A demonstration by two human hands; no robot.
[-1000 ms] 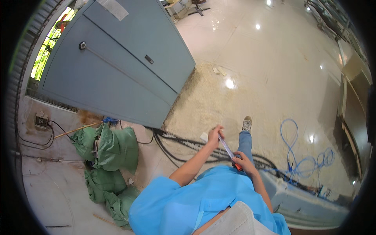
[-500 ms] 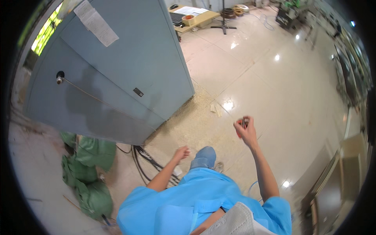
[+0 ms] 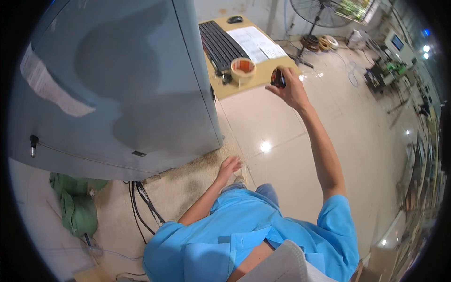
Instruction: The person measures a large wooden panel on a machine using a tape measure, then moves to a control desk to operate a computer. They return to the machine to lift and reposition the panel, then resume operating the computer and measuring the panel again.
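Head-worn fisheye, near, looking down at hands (image 3: pixel 291 91).

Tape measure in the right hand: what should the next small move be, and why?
Probably lower the tape measure onto the desk just right of the tape roll: the right hand holds it out around the desk's near edge, and bare wood shows there, with the papers lying farther back.

Right arm (image 3: pixel 326 155) stretched well out, angled toward 11 o'clock; right hand (image 3: pixel 289 88) at about 12:30 from the torso (image 3: pixel 249 216), curled in a grip. Left arm (image 3: pixel 203 204) lower, angled between 1 and 2 o'clock; left hand (image 3: pixel 229 168) near 11:30 from the torso, loosely open, blurred.
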